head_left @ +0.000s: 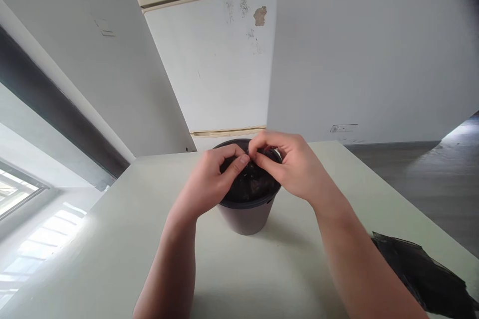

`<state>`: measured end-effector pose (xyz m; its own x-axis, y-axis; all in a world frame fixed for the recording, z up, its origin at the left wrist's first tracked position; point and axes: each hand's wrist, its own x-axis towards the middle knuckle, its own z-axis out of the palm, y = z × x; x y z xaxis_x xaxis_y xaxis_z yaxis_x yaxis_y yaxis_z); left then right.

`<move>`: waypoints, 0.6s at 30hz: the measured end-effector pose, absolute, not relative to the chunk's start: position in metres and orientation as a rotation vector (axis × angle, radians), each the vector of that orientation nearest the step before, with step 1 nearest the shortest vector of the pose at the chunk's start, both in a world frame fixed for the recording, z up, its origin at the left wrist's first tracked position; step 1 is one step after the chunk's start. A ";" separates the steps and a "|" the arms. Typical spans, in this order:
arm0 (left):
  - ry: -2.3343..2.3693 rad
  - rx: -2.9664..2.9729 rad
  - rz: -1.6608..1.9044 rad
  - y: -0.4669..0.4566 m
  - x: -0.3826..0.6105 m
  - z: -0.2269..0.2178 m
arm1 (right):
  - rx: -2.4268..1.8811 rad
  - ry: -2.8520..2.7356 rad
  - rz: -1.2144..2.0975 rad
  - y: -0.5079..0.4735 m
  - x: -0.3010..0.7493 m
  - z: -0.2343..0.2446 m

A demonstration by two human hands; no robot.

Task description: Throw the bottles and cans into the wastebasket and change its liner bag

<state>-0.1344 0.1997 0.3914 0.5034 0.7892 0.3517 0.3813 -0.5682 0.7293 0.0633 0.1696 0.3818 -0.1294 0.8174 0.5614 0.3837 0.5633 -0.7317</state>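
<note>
Black bag (251,187) in bin (245,220) on tbl (130,229), pinched w/ fingertips by L hand (210,175) & R hand (294,165).

Standing upright on a pale, smooth table (145,239), a tapered, round, grey-brown plastic bin (245,220) with a black rim (247,204), and inside its mouth, thin, shiny black plastic film (245,187), pinched near the middle.

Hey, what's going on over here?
Someone's left hand and right hand meet over the mouth of a bin, fingertips pinched close together on what looks like dark, shiny plastic inside it. The bin stands upright on a pale table. More black plastic sheeting lies beside the right forearm, and a fridge stands beyond the table.
</note>
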 end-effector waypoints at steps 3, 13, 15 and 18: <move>0.887 2.052 0.953 0.201 -0.137 0.393 | -1.029 -1.795 0.345 0.171 0.064 0.380; 0.929 2.022 1.082 0.204 -0.134 0.391 | -1.014 -2.030 0.290 0.169 0.063 0.382; 0.963 2.086 1.078 0.203 -0.135 0.391 | -1.037 -2.037 0.203 0.171 0.061 0.382; 1.005 2.129 1.129 0.203 -0.135 0.390 | -1.033 -2.006 0.145 0.173 0.060 0.382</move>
<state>-0.1354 0.2026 0.3904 0.3759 0.8034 0.4619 0.3654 -0.5865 0.7229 0.0596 0.1725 0.3816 -0.2946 0.7131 0.6361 0.6140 0.6514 -0.4458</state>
